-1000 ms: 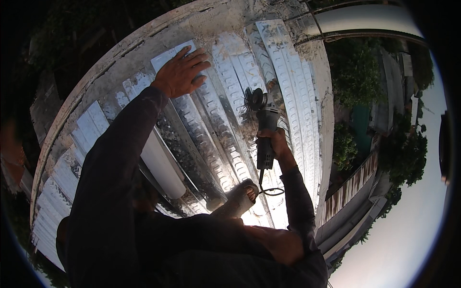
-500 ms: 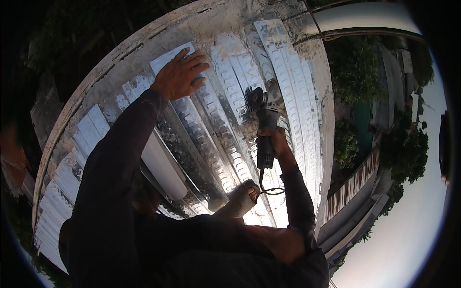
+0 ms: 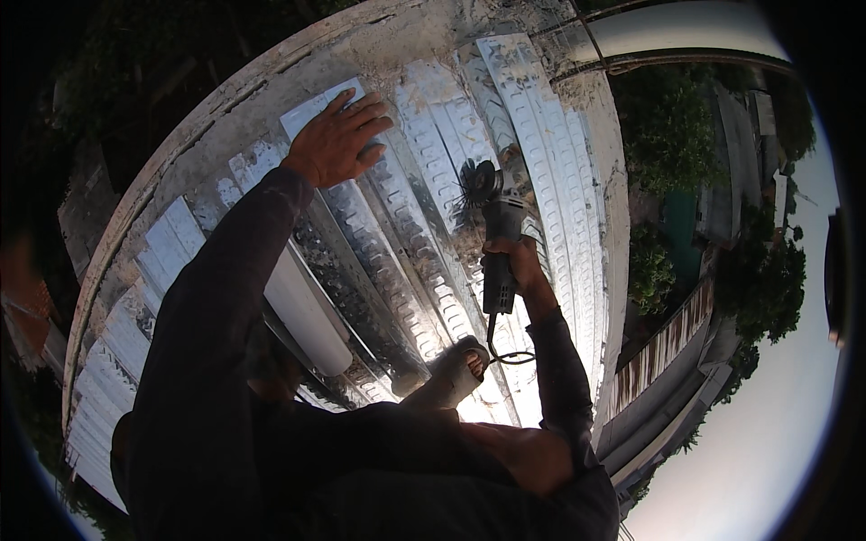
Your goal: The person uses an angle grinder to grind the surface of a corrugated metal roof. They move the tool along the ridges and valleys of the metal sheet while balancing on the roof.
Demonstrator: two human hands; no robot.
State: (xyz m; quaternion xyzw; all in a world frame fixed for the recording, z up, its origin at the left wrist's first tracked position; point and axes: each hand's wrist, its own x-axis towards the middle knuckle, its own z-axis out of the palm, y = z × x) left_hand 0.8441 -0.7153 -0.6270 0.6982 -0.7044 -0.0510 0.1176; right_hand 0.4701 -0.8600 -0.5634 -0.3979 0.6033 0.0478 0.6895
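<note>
With fingers stretched out, my left hand (image 3: 338, 142) lies flat on the top end of a pale corrugated metal sheet (image 3: 302, 114). My right hand (image 3: 514, 261) is wrapped around the dark body of an angle grinder (image 3: 500, 293). A disc guard and a bristly wire wheel (image 3: 476, 185) sit at its head, over the ridged metal sheets. I cannot tell whether the wheel touches the metal. From the grinder's lower end a black cord (image 3: 514, 359) hangs in a loop near my foot (image 3: 474, 362).
Long ridged sheets (image 3: 541, 135) run away from me to a rough concrete ledge (image 3: 379, 41). A pale pipe (image 3: 311, 320) lies along them beneath my left arm. Dark rods (image 3: 686, 60) cross at the upper right. Beyond the right edge are trees (image 3: 672, 144) and rusty roofing (image 3: 663, 347).
</note>
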